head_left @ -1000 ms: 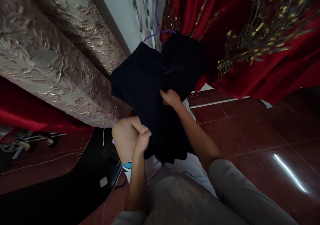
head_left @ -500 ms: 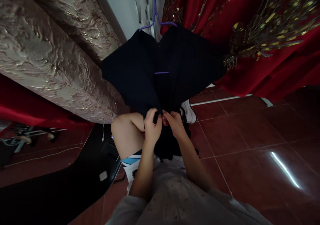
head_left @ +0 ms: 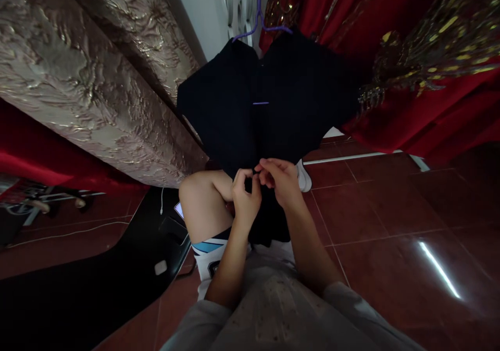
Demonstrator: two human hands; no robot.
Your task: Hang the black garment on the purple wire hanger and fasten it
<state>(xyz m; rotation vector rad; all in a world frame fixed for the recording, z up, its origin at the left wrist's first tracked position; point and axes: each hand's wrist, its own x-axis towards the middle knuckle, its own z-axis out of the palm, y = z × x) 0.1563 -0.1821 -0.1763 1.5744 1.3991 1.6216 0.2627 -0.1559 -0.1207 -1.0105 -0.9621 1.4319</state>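
Hanging by its shoulders on a purple hanger, the dark shirt faces the seated person, its weight apparently borne from above so that both hands can work at its front. A strip of the hanger's lower bar shows through the gap between the shirt's front edges. Low on that front, the left hand has its thumb and forefinger pinched on the edge, probably to keep the loose cloth steady. The right hand meets it there with curled fingers; whether its grip is closed on cloth cannot be told, the fabric being so dark. Beneath the shirt's lower part a bent knee sits close, perhaps lending support. Patterned cloth hangs left of the shirt, red cloth right of it; a black worktop lies below and left of it.
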